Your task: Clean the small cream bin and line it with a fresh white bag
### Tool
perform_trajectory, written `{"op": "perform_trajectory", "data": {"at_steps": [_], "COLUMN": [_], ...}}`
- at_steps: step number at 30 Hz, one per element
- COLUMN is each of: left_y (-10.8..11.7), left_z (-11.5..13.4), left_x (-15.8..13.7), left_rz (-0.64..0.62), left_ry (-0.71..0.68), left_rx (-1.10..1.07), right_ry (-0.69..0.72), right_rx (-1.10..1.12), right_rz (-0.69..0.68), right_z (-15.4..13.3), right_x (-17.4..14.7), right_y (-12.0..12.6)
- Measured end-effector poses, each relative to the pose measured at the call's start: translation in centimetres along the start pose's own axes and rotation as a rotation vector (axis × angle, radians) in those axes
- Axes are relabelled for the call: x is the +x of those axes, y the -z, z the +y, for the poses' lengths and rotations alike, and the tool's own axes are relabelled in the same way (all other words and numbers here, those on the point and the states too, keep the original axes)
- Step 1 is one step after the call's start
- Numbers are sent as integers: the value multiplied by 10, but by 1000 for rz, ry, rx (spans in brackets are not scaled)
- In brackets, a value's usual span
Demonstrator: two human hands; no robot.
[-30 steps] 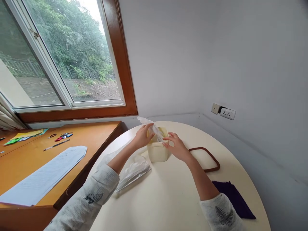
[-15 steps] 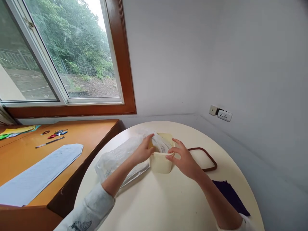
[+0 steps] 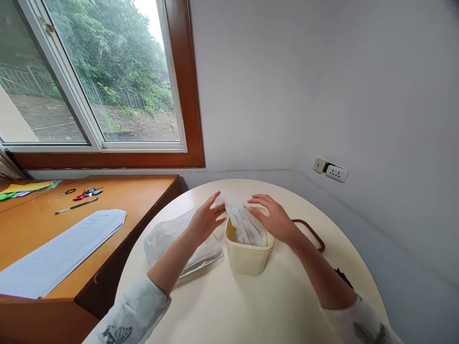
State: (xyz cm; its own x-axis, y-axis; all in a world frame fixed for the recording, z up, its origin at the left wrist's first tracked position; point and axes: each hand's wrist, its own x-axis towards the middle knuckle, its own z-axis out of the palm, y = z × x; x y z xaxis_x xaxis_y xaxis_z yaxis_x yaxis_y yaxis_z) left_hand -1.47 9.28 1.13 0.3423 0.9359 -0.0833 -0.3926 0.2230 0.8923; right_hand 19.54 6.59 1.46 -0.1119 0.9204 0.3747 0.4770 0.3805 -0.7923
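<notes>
A small cream plastic bin [image 3: 249, 262] stands upright on the round table. A crumpled translucent plastic bag [image 3: 242, 220] is partly inside it, its upper end rising above the far rim. On the left of that bag is my left hand [image 3: 206, 219], fingers spread and close to the plastic; whether they touch it I cannot tell. My right hand [image 3: 275, 219] is over the bin's right side, fingers apart and curved towards the bag, and it hides part of the rim. Another clear plastic bag [image 3: 168, 236] lies flattened left of the bin, partly behind my left forearm.
A brown rounded frame [image 3: 315, 234] lies on the cream round table [image 3: 229, 315] behind my right forearm, with dark purple cloth [image 3: 343, 277] nearer me. On the wooden desk [image 3: 143, 191] at left are papers [image 3: 68, 248], a pen [image 3: 77, 206] and keys [image 3: 89, 192].
The bin has shifted nearer to me and slightly right. My right hand has let go of its front rim. The bag in it now stands higher, and both hands have opened.
</notes>
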Motion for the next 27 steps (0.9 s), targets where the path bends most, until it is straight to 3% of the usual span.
{"op": "perform_trajectory", "data": {"at_steps": [5, 9, 13, 16, 21, 27], "left_y": [-18, -25, -28, -29, -20, 8], "left_z": [11, 19, 19, 15, 16, 31], "left_x": [-7, -10, -1, 6, 4, -18], "left_rz": [-52, -93, 2, 0, 5, 105], "left_ry": [-161, -238, -218, -176, -233, -408], "left_rx": [-116, -160, -141, -12, 138, 334], "right_ry": [-10, 53, -31, -38, -39, -118], "right_rx": [54, 234, 486, 575, 686, 835], "right_rz": [-69, -38, -92, -158, -143, 9], "right_z": [-3, -10, -14, -12, -1, 26], "right_x": [31, 35, 32, 30, 30, 34], "right_y": [-23, -21, -11, -6, 3, 16]}}
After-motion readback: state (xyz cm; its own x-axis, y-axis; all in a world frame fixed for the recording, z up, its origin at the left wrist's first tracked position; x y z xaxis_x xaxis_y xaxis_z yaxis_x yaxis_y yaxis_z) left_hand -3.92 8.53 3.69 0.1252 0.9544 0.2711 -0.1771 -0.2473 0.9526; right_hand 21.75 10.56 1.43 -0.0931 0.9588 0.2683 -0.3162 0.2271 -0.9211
